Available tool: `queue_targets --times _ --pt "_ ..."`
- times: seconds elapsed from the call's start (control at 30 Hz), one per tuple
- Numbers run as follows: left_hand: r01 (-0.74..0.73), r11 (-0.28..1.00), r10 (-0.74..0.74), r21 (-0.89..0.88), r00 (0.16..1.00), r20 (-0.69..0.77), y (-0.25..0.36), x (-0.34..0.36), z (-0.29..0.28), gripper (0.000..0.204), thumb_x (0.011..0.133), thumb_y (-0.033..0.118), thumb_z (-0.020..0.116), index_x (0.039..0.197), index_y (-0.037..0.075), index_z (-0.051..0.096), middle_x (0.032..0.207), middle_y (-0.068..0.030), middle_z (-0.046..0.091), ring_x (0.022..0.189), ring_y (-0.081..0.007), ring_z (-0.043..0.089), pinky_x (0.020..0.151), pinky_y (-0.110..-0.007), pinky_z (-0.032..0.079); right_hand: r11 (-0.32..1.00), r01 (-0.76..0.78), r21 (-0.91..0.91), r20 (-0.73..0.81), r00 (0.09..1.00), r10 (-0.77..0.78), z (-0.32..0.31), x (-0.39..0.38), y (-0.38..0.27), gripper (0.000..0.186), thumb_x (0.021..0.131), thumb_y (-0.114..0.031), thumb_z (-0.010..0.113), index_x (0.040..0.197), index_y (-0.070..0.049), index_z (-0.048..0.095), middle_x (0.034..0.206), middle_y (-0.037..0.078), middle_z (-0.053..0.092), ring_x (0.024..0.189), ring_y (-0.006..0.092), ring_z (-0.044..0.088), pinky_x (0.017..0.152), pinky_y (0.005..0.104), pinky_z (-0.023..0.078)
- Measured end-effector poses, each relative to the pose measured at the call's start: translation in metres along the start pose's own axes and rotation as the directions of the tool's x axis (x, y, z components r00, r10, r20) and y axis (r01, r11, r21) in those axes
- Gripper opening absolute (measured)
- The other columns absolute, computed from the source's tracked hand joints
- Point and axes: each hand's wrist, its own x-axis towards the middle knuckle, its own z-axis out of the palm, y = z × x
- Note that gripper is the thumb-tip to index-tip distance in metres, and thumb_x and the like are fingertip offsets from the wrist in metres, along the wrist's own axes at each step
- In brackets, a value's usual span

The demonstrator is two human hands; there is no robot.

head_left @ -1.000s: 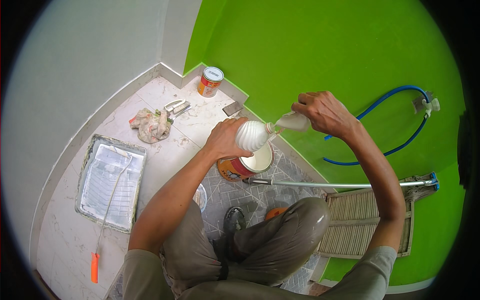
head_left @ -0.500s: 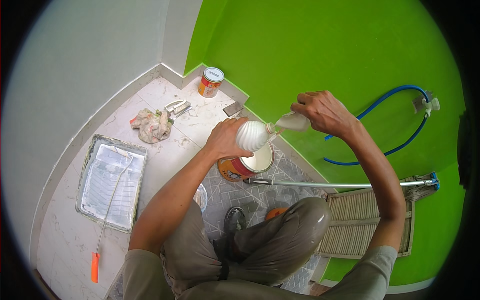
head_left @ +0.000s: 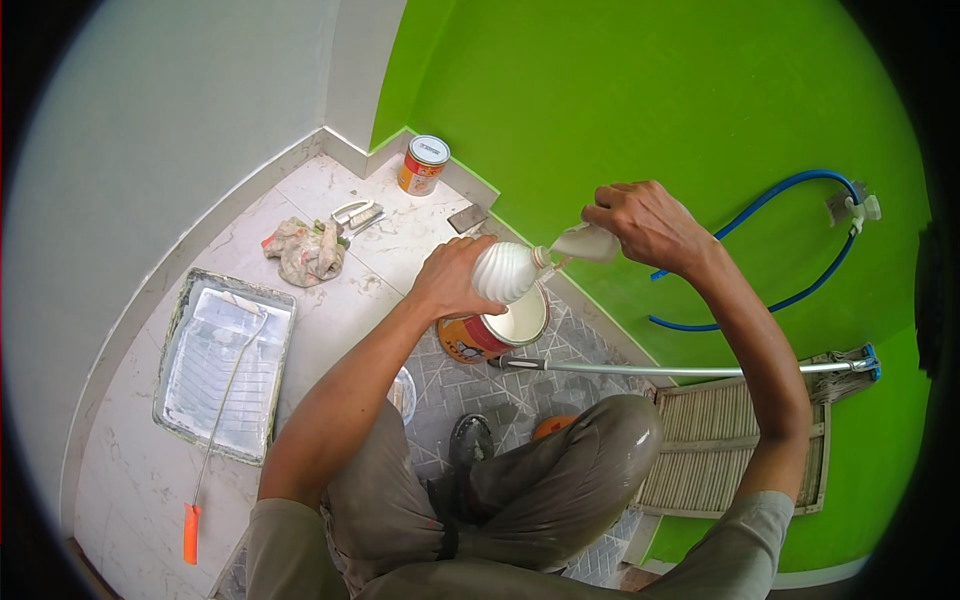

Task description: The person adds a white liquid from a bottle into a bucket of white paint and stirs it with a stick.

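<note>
The left grip [head_left: 452,274] is wrapped around a white ribbed bottle [head_left: 501,272], tilted with its neck toward the right grip [head_left: 645,228]. The right grip is pinched on a pale container [head_left: 588,243], its end just beside the bottle neck; contact cannot be determined. Below the left grip: an open paint can [head_left: 468,342]. Well left of it: a paint tray [head_left: 188,375].

White bottle [head_left: 503,272] (swirl pattern), green wall [head_left: 650,100]
</note>
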Motion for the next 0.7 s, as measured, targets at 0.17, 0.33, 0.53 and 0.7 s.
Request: queue_targets --times 0.17,0.33,0.53,0.7 --pt "-0.002 1.0 0.002 0.002 1.0 0.001 0.001 -0.0002 -0.0009 0.106 0.057 0.045 0.094 0.149 0.008 0.057 0.137 -0.0231 0.067 0.127 -0.0407 0.063 0.112 -0.049 0.048 1.0 0.006 0.003 -0.002 1.0 -0.006 -0.0016 0.0006 -0.0004 0.021 0.084 -0.006 0.066 0.103 -0.005 0.075 0.085 0.015 0.069 0.082 0.0343 0.073 0.072 0.0466 0.057" --pt "-0.001 1.0 0.001 0.004 1.0 0.021 0.0015 0.0017 -0.0007 0.107 0.057 0.046 0.095 0.15 0.008 0.056 0.14 -0.0232 0.066 0.128 -0.0406 0.063 0.113 -0.049 0.048 1.0 0.013 0.011 -0.005 1.0 -0.012 0.001 0.0004 -0.0002 0.02 0.084 -0.007 0.066 0.102 -0.005 0.074 0.084 0.015 0.069 0.08 0.0344 0.073 0.071 0.0465 0.057" --pt "0.004 1.0 -0.005 0.017 1.0 0.016 0.0018 0.0002 -0.001 0.109 0.057 0.046 0.095 0.151 0.008 0.055 0.141 -0.0231 0.066 0.13 -0.0407 0.062 0.114 -0.049 0.047 1.0 0.021 -0.003 -0.016 1.0 -0.021 0.0016 0.0002 -0.0015 0.019 0.085 -0.007 0.065 0.102 -0.005 0.075 0.083 0.015 0.069 0.078 0.0342 0.073 0.07 0.0463 0.057" --pt "0.007 1.0 -0.007 0.013 1.0 0.022 0.0024 0.0006 -0.0014 0.109 0.057 0.046 0.095 0.151 0.008 0.055 0.141 -0.0229 0.066 0.13 -0.0405 0.062 0.114 -0.05 0.047 1.0 0.017 -0.006 -0.007 1.0 -0.017 0.0012 0.0 -0.0013 0.019 0.085 -0.007 0.065 0.101 -0.005 0.075 0.083 0.015 0.069 0.079 0.0341 0.073 0.07 0.0463 0.057"
